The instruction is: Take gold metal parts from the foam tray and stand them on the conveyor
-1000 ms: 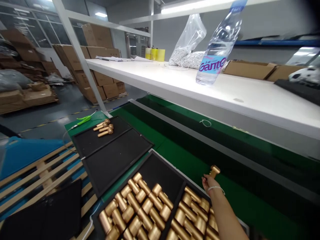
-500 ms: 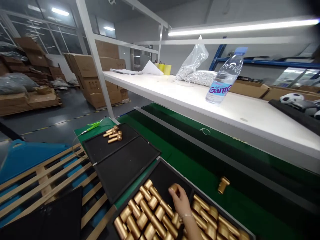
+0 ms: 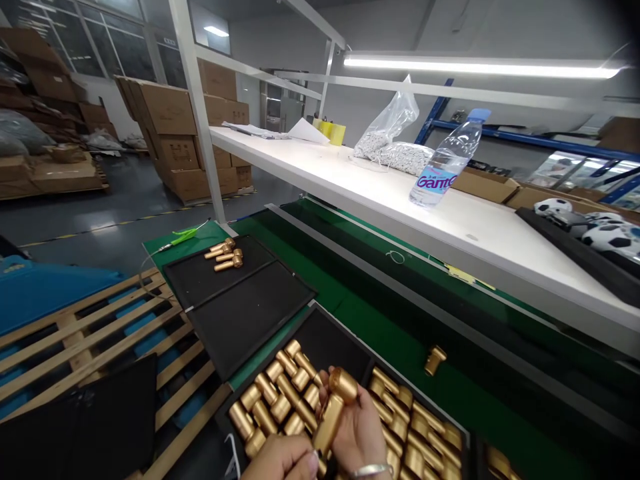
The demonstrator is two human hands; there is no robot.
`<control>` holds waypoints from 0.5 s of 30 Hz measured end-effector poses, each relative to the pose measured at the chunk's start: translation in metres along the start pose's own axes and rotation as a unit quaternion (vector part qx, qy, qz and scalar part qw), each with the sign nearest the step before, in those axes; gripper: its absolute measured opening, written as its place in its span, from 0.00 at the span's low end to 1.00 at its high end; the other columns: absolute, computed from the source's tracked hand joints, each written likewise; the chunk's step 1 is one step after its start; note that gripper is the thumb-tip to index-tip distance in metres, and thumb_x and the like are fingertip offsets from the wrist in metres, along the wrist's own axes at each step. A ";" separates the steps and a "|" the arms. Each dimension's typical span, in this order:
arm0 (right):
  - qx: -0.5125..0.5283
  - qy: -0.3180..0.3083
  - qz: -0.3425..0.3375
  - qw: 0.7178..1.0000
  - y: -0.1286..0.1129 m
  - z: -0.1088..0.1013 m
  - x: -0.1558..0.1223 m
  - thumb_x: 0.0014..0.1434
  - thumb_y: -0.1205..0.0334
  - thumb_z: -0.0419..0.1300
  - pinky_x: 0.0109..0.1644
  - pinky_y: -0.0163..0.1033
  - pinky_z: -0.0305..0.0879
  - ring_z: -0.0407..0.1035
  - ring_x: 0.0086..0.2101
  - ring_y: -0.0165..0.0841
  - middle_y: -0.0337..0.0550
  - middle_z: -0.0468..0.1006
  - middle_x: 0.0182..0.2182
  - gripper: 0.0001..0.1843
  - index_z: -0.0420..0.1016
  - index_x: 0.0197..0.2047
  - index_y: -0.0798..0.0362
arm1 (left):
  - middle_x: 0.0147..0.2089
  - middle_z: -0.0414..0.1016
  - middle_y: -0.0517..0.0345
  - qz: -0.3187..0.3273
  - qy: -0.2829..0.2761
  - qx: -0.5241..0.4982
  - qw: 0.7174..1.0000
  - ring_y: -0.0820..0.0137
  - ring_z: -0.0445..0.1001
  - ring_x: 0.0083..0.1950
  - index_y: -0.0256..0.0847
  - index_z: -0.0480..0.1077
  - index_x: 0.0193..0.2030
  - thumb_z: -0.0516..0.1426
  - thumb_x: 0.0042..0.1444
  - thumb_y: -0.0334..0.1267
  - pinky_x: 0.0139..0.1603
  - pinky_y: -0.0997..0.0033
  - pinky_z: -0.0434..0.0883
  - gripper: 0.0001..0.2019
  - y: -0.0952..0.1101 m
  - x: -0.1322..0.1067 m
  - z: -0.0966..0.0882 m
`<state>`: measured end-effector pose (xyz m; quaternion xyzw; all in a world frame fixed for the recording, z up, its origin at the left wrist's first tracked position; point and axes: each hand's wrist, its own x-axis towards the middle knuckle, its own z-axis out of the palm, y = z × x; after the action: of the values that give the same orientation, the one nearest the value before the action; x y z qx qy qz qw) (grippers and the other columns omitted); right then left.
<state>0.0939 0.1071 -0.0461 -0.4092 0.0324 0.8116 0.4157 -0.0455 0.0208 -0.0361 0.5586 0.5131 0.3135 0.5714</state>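
Note:
My right hand (image 3: 357, 433) is at the bottom centre, palm up, fingers curled round a gold metal cylinder part (image 3: 334, 407) with a wider round head. My left hand (image 3: 280, 460) comes in from the bottom edge and pinches the lower end of the same part. Both hands hover over a black tray (image 3: 325, 337) packed with several similar gold parts (image 3: 280, 397). One gold part (image 3: 434, 360) stands alone on the green conveyor belt (image 3: 380, 313) to the right of the tray.
Two more black trays (image 3: 250, 313) lie further left, the far one holding three gold parts (image 3: 225, 255). A white shelf (image 3: 370, 193) above the belt carries a water bottle (image 3: 445, 163), plastic bags and cardboard boxes. Wooden pallets (image 3: 90, 347) lie at left.
My right hand lifted a gold part out of the tray and turned palm up. My left hand came into view and took hold of its lower end. The camera moved slightly.

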 end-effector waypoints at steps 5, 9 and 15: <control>0.093 0.001 0.075 0.993 0.011 0.002 -0.010 0.45 0.46 0.61 0.23 0.32 0.57 0.58 0.19 0.26 0.33 0.63 0.17 0.20 0.71 0.32 0.56 | 0.23 0.62 0.59 0.034 -0.022 -0.039 0.998 0.73 0.61 0.25 0.38 0.62 0.25 0.44 0.59 0.63 0.26 0.74 0.57 0.29 0.011 -0.008 0.003; 0.147 -0.087 0.086 0.982 0.009 0.001 -0.017 0.44 0.61 0.65 0.23 0.27 0.55 0.56 0.19 0.23 0.29 0.60 0.17 0.13 0.68 0.31 0.55 | 0.23 0.66 0.56 0.047 -0.027 -0.037 0.998 0.71 0.64 0.26 0.38 0.63 0.25 0.44 0.61 0.60 0.29 0.72 0.60 0.27 0.018 -0.014 0.003; 0.199 -0.132 0.125 0.963 0.007 -0.001 -0.018 0.44 0.76 0.63 0.24 0.23 0.56 0.57 0.19 0.20 0.26 0.61 0.18 0.14 0.66 0.34 0.55 | 0.26 0.71 0.52 0.040 0.000 0.018 0.999 0.68 0.68 0.30 0.38 0.67 0.27 0.44 0.63 0.53 0.34 0.71 0.63 0.24 0.026 -0.018 0.004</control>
<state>0.0952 0.0905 -0.0367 -0.1996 0.1893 0.8812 0.3844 -0.0416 0.0071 -0.0078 0.5890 0.4955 0.3267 0.5484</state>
